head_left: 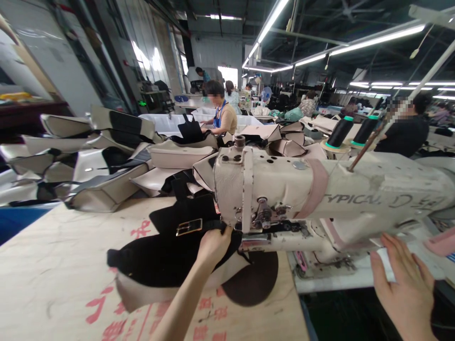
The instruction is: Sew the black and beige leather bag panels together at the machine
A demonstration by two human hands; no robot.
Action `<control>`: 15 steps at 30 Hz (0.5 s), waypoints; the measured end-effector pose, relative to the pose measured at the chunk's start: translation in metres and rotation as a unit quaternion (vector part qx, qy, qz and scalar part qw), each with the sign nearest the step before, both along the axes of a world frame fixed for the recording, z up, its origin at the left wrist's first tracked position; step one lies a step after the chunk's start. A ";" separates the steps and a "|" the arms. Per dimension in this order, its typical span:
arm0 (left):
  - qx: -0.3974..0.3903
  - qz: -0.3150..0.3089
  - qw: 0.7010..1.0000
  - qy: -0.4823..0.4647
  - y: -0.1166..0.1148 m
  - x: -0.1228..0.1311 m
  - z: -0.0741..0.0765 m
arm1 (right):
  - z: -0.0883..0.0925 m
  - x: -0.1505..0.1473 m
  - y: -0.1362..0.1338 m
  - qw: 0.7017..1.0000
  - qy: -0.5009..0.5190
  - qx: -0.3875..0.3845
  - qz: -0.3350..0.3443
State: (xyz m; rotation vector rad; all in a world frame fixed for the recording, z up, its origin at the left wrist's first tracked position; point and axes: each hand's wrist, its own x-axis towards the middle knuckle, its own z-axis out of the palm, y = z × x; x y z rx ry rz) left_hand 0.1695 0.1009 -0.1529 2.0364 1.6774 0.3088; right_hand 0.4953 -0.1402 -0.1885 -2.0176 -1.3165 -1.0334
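Observation:
My left hand [215,244] is closed on the edge of a black and beige bag [159,255], right beside the sewing head. A black strap with a gold buckle [189,227] crosses the bag next to my fingers. The bag's far edge runs under the head of the cream sewing machine [270,184], where the needle is hard to see. Beneath the bag a dark round flap or disc [253,279] shows. My right hand [405,282] is open, its fingers spread against the base of the machine, with something white under them.
Stacked beige and black bags [110,182] fill the back of the wooden table [46,279], which has red writing. Two black thread spools [339,132] stand behind the machine. A co-worker [224,111] sits beyond the pile, another person [408,125] at right.

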 end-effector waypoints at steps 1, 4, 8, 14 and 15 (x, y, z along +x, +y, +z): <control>-0.003 -0.005 1.000 -0.002 0.002 0.000 0.000 | -0.001 -0.001 0.000 1.000 0.002 -0.001 -0.001; -0.008 -0.018 1.000 -0.013 0.005 -0.002 0.000 | -0.002 0.002 -0.001 1.000 0.003 -0.003 0.007; -0.016 -0.018 0.999 -0.026 0.006 -0.004 -0.001 | 0.000 0.013 -0.005 1.000 -0.018 0.002 0.019; -0.012 -0.027 0.998 -0.048 0.006 -0.005 -0.006 | -0.025 0.012 -0.013 0.999 -0.032 -0.010 0.023; -0.011 -0.027 0.998 -0.049 0.005 -0.005 -0.006 | -0.033 0.009 -0.014 0.999 -0.035 -0.014 0.029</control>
